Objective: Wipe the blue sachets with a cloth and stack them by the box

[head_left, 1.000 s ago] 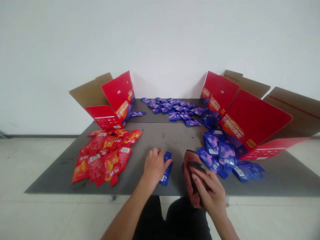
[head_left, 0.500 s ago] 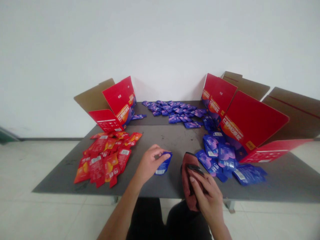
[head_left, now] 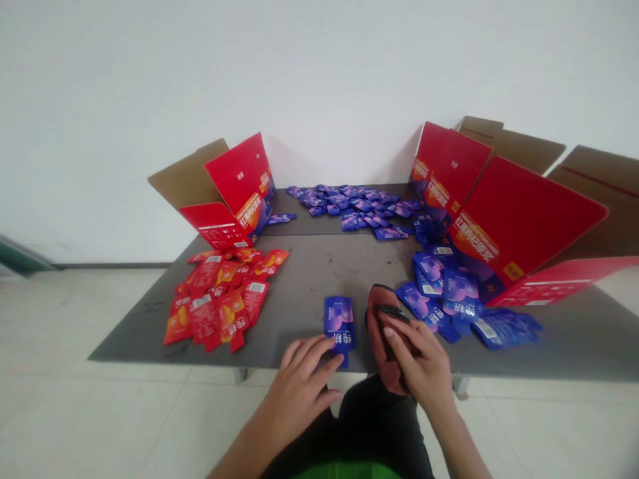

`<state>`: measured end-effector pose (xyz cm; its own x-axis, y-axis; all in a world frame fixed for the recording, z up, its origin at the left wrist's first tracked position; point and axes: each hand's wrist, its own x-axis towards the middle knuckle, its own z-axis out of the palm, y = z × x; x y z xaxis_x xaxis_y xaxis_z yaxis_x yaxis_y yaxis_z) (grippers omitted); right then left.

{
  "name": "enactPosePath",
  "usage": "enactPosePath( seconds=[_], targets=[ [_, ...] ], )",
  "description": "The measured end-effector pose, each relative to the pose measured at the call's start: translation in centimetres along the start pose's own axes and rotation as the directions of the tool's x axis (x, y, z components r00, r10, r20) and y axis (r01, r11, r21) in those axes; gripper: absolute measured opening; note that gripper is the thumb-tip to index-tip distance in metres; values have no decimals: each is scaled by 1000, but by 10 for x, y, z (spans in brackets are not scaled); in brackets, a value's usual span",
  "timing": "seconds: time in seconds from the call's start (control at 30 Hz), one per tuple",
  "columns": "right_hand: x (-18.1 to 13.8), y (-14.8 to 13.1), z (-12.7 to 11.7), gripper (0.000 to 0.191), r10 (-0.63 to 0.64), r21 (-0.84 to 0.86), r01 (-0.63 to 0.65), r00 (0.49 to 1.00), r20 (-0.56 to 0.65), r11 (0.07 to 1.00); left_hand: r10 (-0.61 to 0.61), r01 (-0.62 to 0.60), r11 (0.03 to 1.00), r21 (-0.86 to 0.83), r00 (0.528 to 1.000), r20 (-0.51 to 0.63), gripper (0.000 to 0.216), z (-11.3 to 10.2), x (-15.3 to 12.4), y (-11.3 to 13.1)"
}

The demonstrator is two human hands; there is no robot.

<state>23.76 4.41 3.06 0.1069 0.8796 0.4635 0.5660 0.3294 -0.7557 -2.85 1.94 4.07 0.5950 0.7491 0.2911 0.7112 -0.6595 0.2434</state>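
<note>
A single blue pouch (head_left: pixel 339 319) with a purple print lies flat near the table's front edge. My left hand (head_left: pixel 305 379) is open beside it, fingers spread, with fingertips at its lower left side. In my right hand (head_left: pixel 424 362) is a folded reddish-brown cloth item with black trim (head_left: pixel 382 339), bunched in my fingers at the table's front edge; its exact kind cannot be made out. Several more blue pouches (head_left: pixel 459 296) lie just right of it. On the left sits a pile of red-orange pouches (head_left: pixel 232 313).
Behind the red pouches stands an open red carton (head_left: pixel 239 179). More open red cartons (head_left: pixel 529 213) stand on the right. A spread of blue pouches (head_left: pixel 349 199) covers the back of the grey table (head_left: pixel 319 266), against the wall.
My left hand has let go of the blue pouch, which now lies flat with its printed side up, and has drawn back toward me. My right hand keeps the cloth item.
</note>
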Motion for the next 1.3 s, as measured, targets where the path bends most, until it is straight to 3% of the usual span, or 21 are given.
enactPosePath(
  seconds=[0.13, 0.23, 0.4, 0.47, 0.57, 0.67, 0.77, 0.87, 0.93, 0.97, 1.0, 1.13, 1.23, 1.3],
  targets=[
    [31, -14, -2, 26, -69, 0, 69, 991, 113, 998, 58, -52, 995, 87, 995, -77, 41, 17, -6, 16],
    [47, -29, 6, 28, -193, -12, 203, 947, 256, 979, 90, -75, 992, 103, 984, -151, 33, 32, -7, 20],
    [48, -28, 39, 25, -355, -76, 493, 716, 601, 867, 71, -68, 997, 20, 965, -254, 33, 48, -10, 15],
    [58, -16, 54, 25, -369, -106, 554, 672, 642, 825, 69, -72, 997, -7, 968, -239, 39, 49, -11, 13],
    [94, -3, 68, 27, -319, -246, 564, 716, 621, 788, 69, -76, 997, -26, 976, -209, 40, 47, -10, 11],
    [124, -9, 65, 27, -260, -361, 513, 788, 559, 779, 55, -67, 996, -51, 975, -217, 40, 47, -9, 12],
    [116, -35, 51, 32, -315, -319, 505, 811, 493, 802, 27, -49, 995, -90, 971, -239, 40, 49, -8, 14],
    [78, -54, 43, 26, -350, -231, 568, 727, 591, 790, -31, -9, 989, -145, 962, -270, 37, 52, -7, 17],
    [59, -52, 48, 20, -339, -181, 597, 650, 680, 782, -72, 21, 983, -181, 957, -282, 35, 53, -7, 18],
    [57, -46, 52, 19, -330, -170, 595, 636, 698, 786, -76, 22, 982, -187, 955, -287, 35, 53, -7, 18],
    [60, -39, 58, 21, -317, -177, 583, 643, 697, 793, -69, 15, 982, -186, 954, -291, 35, 53, -7, 18],
    [109, -14, 73, 25, -208, -348, 497, 762, 613, 795, -27, -20, 987, -159, 957, -289, 37, 54, -7, 15],
    [126, -28, 66, 28, -210, -378, 467, 807, 553, 799, -32, -16, 987, -161, 956, -291, 36, 53, -6, 15],
    [111, -45, 57, 30, -261, -316, 485, 796, 546, 816, -40, -14, 985, -172, 952, -304, 35, 51, -4, 17]
  ],
)
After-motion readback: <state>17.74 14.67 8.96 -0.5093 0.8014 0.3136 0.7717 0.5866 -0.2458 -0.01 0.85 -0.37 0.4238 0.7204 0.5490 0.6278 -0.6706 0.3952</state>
